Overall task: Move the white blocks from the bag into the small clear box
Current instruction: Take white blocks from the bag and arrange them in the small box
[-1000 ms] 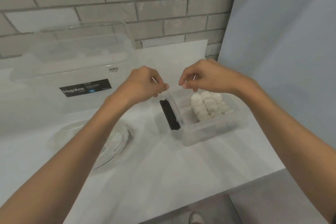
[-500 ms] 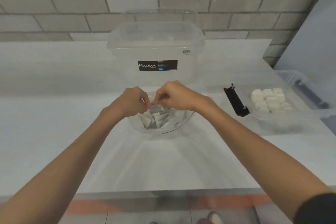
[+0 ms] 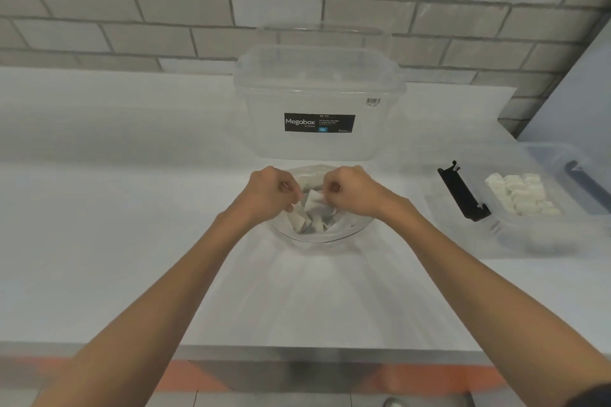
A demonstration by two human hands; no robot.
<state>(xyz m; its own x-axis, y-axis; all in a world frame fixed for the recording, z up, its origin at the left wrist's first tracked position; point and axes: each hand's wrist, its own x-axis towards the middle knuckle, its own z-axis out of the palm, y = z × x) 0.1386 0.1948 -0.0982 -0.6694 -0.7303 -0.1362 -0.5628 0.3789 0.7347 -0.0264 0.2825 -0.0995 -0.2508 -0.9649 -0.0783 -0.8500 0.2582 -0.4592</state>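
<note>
Against the back edge of the white table [image 3: 132,208], near its middle: a large clear tub [image 3: 317,89] with the lid on. Across its front wall, a black label [image 3: 319,123] reading "Megabox" with "STORAGE" beneath, then fine print too small to make out, then "12L" on a blue patch. Up toward the tub's right corner, a white barcode sticker [image 3: 373,101], digits illegible.

Just in front of the tub, a clear bag [image 3: 317,236] lying open-mouthed with white blocks [image 3: 299,220] heaped inside.

Left hand [image 3: 269,195] at the left side of the bag's mouth, knuckles up, fingers curled in tight, tips down among the blocks. Cannot tell whether pinching plastic or a block.

Right hand [image 3: 353,195] at the right side of the mouth, fingers likewise curled, thumb and fingertips closed on the topmost of the white blocks.

Toward the table's right edge, well apart from the bag: the small clear box [image 3: 529,231], lidless, a black latch [image 3: 463,192] hanging open on its left end and a dark latch [image 3: 585,185] on its right. Inside, packed blocks [image 3: 522,193] in neat rows toward the back.
</note>
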